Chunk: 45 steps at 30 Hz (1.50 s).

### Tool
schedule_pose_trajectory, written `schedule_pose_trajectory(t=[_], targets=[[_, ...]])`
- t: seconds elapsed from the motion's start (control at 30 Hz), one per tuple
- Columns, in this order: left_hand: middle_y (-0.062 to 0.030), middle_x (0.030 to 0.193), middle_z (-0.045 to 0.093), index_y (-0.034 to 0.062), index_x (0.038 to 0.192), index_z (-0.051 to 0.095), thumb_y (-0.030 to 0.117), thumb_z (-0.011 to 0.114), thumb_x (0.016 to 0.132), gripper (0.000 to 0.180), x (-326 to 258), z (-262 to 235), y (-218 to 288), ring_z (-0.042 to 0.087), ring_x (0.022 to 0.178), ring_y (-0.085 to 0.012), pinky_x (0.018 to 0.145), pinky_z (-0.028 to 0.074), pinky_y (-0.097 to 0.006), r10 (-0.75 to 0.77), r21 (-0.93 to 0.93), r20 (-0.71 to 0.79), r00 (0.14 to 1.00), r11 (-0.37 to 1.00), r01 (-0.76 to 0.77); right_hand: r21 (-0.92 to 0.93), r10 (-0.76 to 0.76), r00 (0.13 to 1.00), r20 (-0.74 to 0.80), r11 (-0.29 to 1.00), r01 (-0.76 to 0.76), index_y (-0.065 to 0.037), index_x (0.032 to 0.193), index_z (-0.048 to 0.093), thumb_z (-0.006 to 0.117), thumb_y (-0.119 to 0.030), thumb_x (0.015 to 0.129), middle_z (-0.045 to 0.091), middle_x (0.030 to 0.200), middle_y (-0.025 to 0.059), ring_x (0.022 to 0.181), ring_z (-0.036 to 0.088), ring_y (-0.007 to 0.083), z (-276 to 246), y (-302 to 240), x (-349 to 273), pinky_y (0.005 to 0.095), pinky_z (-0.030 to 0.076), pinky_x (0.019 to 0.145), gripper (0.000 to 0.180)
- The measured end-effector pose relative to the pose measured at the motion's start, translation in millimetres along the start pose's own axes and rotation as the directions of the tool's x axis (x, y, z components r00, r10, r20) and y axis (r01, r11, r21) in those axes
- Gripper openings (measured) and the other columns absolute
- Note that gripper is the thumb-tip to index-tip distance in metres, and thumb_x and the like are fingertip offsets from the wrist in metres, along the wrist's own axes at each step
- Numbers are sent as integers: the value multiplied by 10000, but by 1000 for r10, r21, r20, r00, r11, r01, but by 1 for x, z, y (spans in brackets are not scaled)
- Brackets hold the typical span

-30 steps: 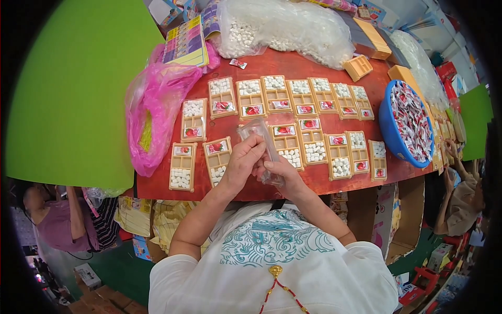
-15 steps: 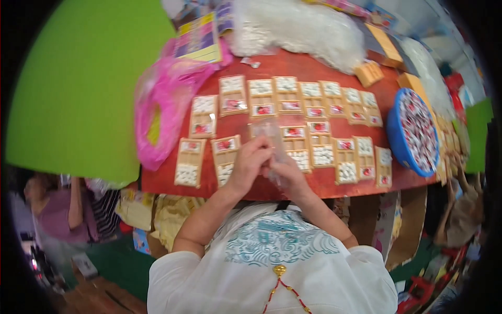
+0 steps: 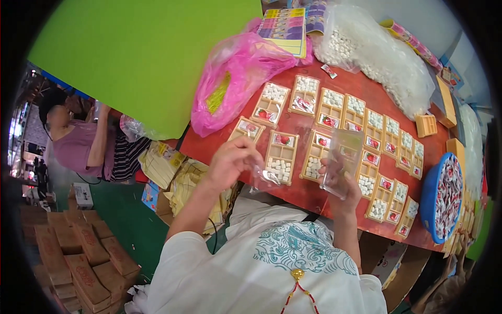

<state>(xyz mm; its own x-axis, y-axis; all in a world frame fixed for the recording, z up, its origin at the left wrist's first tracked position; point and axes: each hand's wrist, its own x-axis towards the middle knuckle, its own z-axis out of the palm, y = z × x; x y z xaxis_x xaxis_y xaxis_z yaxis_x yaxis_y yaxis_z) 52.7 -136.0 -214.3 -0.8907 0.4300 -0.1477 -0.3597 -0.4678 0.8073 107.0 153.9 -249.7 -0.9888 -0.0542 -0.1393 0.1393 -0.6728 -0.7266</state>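
Note:
My left hand [image 3: 232,163] is closed in a pinch on a crumpled clear plastic wrapper [image 3: 265,179] that hangs over the table's front edge. To its right, my right hand [image 3: 345,196] grips a flat, clear rectangular plastic cover [image 3: 345,152] from below and holds it upright. Some fingers show through the plastic. Around both hands lie tan compartment trays [image 3: 281,157] in two rows. Each visible tray carries small white lumps and a red-and-white sachet [image 3: 283,139]. Part of one tray [image 3: 320,152] shows left of the cover, which partly hides others behind it.
A pink plastic bag [image 3: 222,89] lies on the red table's [image 3: 206,149] left end. Behind the trays is a big clear bag of white lumps [image 3: 387,73]. A blue basin of sachets [image 3: 444,199] stands right. A person [image 3: 78,136] sits at far left, beyond stacked brown cartons [image 3: 86,261].
My hands were together over the trays; now they are apart, wrapper in the left and cover in the right. The whole view has swung toward the left.

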Motion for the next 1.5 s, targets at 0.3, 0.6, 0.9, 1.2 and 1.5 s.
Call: schedule_pose_trajectory(t=[0.3, 0.6, 0.9, 1.2, 1.5], targets=[[-239, 793, 637, 2, 916, 511, 140, 463, 856, 158, 21, -95, 16, 640, 583, -323, 518, 538, -380, -223, -221, -4, 975, 951, 217, -60, 41, 998, 42, 997, -39, -19, 1393, 360, 593, -415, 777, 538, 1174, 187, 947, 593, 215, -2, -1, -6, 322, 531, 768, 769], [-210, 785, 658, 16, 861, 533, 115, 487, 827, 114, 13, -67, 15, 635, 570, -269, 539, 526, -335, -237, -93, 124, 963, 964, 249, -79, 75, 996, 44, 994, -72, -18, 1395, 360, 606, -437, 753, 534, 1175, 199, 960, 591, 226, -5, -5, -11, 326, 516, 790, 805], [-228, 873, 657, 7, 839, 543, 137, 579, 802, 140, -15, -2, -37, 661, 757, -269, 705, 538, -350, -431, 153, 188, 883, 900, 407, 30, 100, 979, 180, 994, -107, -4, 1395, 344, 590, -440, 752, 525, 1210, 213, 973, 600, 247, 16, -2, -6, 346, 500, 835, 815], [-149, 951, 650, 20, 799, 526, 111, 521, 790, 91, -56, 18, -43, 598, 857, -187, 806, 471, -321, -315, 222, 225, 922, 938, 266, 35, 171, 968, 186, 983, -180, -12, 1403, 332, 599, -380, 791, 557, 1192, 173, 1015, 600, 217, 44, 23, 57, 307, 482, 857, 762], [-208, 955, 651, 20, 822, 522, 103, 521, 803, 85, -40, -6, -53, 622, 858, -234, 776, 480, -329, -272, 104, 118, 955, 960, 260, 62, 143, 969, 202, 985, -158, -7, 1403, 327, 567, -354, 806, 545, 1185, 185, 1030, 591, 254, 39, 27, 54, 420, 471, 906, 731]])
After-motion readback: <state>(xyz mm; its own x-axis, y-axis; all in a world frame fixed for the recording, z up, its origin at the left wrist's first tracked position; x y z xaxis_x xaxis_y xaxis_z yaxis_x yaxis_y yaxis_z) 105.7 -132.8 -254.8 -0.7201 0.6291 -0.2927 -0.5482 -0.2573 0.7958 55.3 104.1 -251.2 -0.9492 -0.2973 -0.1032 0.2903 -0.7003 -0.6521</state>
